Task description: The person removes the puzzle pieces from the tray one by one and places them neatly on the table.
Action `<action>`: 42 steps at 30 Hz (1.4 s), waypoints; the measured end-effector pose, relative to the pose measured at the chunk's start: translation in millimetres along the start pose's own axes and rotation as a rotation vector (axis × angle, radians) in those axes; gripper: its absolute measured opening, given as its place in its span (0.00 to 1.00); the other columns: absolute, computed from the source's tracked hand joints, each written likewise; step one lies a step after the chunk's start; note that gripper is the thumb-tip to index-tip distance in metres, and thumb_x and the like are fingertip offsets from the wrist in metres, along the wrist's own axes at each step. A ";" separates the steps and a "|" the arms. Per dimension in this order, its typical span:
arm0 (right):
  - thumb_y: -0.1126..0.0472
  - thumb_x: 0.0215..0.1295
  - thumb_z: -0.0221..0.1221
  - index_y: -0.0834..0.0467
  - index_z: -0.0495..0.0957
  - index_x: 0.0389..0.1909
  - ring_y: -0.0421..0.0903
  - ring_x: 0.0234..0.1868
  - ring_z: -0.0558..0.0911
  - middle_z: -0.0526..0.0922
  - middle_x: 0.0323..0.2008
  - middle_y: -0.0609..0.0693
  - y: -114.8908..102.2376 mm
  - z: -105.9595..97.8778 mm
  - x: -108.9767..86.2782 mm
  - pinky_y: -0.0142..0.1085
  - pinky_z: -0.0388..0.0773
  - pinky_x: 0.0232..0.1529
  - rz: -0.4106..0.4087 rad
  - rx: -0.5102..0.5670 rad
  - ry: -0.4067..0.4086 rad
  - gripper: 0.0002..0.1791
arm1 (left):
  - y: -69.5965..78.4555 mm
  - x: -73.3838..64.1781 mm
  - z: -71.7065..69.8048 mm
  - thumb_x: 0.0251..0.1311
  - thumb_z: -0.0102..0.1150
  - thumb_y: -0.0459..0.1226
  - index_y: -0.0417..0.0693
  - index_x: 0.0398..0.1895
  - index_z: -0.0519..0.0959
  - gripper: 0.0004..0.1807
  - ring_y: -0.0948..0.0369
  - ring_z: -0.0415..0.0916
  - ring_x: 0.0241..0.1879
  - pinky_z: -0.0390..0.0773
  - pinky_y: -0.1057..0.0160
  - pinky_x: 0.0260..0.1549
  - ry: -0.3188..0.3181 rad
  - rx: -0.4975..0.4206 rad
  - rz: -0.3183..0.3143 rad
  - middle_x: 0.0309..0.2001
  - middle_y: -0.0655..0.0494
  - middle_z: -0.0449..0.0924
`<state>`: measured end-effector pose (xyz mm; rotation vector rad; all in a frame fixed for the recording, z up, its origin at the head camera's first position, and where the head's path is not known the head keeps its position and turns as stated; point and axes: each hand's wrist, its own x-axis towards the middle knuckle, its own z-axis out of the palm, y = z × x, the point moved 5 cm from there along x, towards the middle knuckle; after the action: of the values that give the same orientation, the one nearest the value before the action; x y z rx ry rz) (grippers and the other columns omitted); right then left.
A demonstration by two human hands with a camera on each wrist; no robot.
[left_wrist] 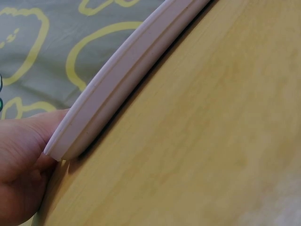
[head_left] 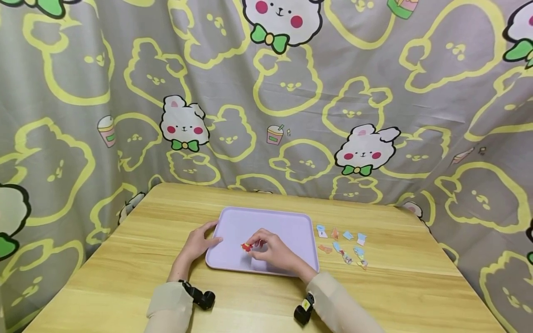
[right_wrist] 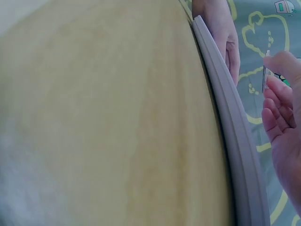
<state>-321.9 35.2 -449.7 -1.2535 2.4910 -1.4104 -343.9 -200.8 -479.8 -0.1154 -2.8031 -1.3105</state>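
Note:
A lilac tray [head_left: 287, 226] lies on the wooden table, its outer wall [left_wrist: 103, 89] close up in the left wrist view. At its left edge my left hand [head_left: 197, 243] grips the rim, thumb over the inner side and fingers outside. Above the tray's middle, my right hand [head_left: 272, 249] pinches a small, thin red piece with some yellow [head_left: 246, 247], shaped irregularly like a jigsaw piece. The right wrist view has this piece edge-on between the thumb and fingertips of my right hand [right_wrist: 287, 122]; its printed face is hidden there.
Right of the tray, several small printed pieces lie on the table [head_left: 399, 240], among them a blue one [head_left: 348, 235], an orange one [head_left: 325, 249] and a multicoloured one [head_left: 346, 257]. A patterned grey curtain [head_left: 233, 92] hangs behind the table and along both sides.

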 end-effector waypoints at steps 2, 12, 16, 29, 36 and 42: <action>0.67 0.58 0.66 0.57 0.82 0.43 0.46 0.41 0.79 0.82 0.42 0.53 0.4 -0.8 -0.4 0.31 0.80 0.45 -0.002 0.000 0.012 0.12 | 0.1 0.2 0.4 0.61 0.64 0.37 0.40 0.69 0.67 0.33 0.38 0.59 0.71 0.59 0.39 0.71 -0.001 0.003 0.001 0.69 0.37 0.67; 0.73 0.56 0.64 0.68 0.79 0.42 0.59 0.40 0.78 0.81 0.42 0.63 -22.2 -14.0 -9.3 0.44 0.81 0.46 0.016 -0.020 0.048 0.12 | 0.4 0.4 1.0 0.62 0.63 0.38 0.41 0.70 0.66 0.33 0.38 0.57 0.72 0.58 0.39 0.72 -0.017 0.010 -0.015 0.70 0.37 0.65; 0.69 0.57 0.65 0.61 0.80 0.42 0.46 0.39 0.78 0.81 0.41 0.55 -7.7 -17.7 -12.6 0.34 0.79 0.45 0.021 -0.034 0.064 0.11 | 1.8 -0.4 -0.2 0.63 0.63 0.38 0.41 0.70 0.66 0.33 0.37 0.57 0.72 0.59 0.39 0.71 -0.016 0.021 -0.007 0.70 0.37 0.65; 0.68 0.55 0.66 0.54 0.81 0.41 0.38 0.39 0.77 0.81 0.40 0.49 10.7 -36.7 -28.5 0.28 0.78 0.43 0.048 -0.069 0.106 0.12 | 1.6 0.6 0.6 0.63 0.62 0.39 0.40 0.71 0.65 0.34 0.36 0.57 0.72 0.57 0.38 0.72 -0.025 0.016 -0.003 0.70 0.36 0.64; 0.70 0.54 0.67 0.57 0.81 0.40 0.46 0.38 0.79 0.82 0.40 0.52 14.8 -51.6 -40.6 0.31 0.80 0.41 0.029 -0.098 0.160 0.13 | 0.8 0.5 0.7 0.63 0.62 0.38 0.40 0.71 0.65 0.34 0.37 0.56 0.72 0.57 0.38 0.72 -0.027 0.011 -0.002 0.71 0.36 0.64; 0.72 0.53 0.68 0.63 0.81 0.40 0.57 0.38 0.78 0.82 0.40 0.59 18.4 -63.8 -53.2 0.37 0.81 0.40 0.054 -0.075 0.199 0.13 | 0.8 -0.2 0.8 0.63 0.62 0.38 0.40 0.71 0.65 0.33 0.36 0.56 0.72 0.57 0.38 0.71 -0.028 0.011 0.009 0.70 0.36 0.64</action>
<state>-321.4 120.1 -443.8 -1.0976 2.7076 -1.5121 -343.7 -199.7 -479.7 -0.1467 -2.8297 -1.3012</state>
